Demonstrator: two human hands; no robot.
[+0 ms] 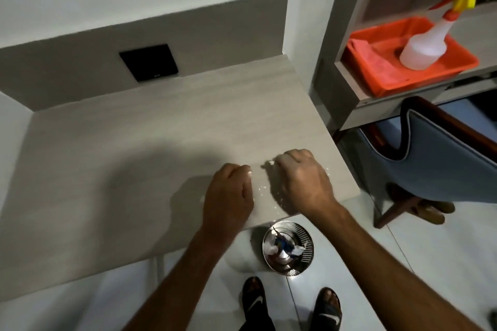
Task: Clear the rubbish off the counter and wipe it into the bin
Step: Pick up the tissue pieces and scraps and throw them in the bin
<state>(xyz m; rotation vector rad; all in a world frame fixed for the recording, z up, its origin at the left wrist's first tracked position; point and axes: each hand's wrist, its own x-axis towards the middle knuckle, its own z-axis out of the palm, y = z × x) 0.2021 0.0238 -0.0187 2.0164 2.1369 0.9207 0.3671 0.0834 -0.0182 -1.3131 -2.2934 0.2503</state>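
Note:
Both hands rest knuckles-up on the pale wood-grain counter (134, 158) near its front right corner. My left hand (228, 196) is curled, and a white scrap shows at its fingertips. My right hand (301, 177) is curled too, with a small white paper bit (269, 162) at its fingertips. Tiny white crumbs (262, 189) lie scattered on the counter between and around the hands. Below the counter's front edge, on the floor, stands a round metal bin (302, 258) holding crumpled paper and wrappers.
An orange tray (382, 80) with a white spray bottle (425, 45) and a cloth sits on a shelf at the right. A blue chair (443, 158) stands right of the counter. A black wall plate (149, 62) is on the backsplash. My sandalled feet are on the tiled floor.

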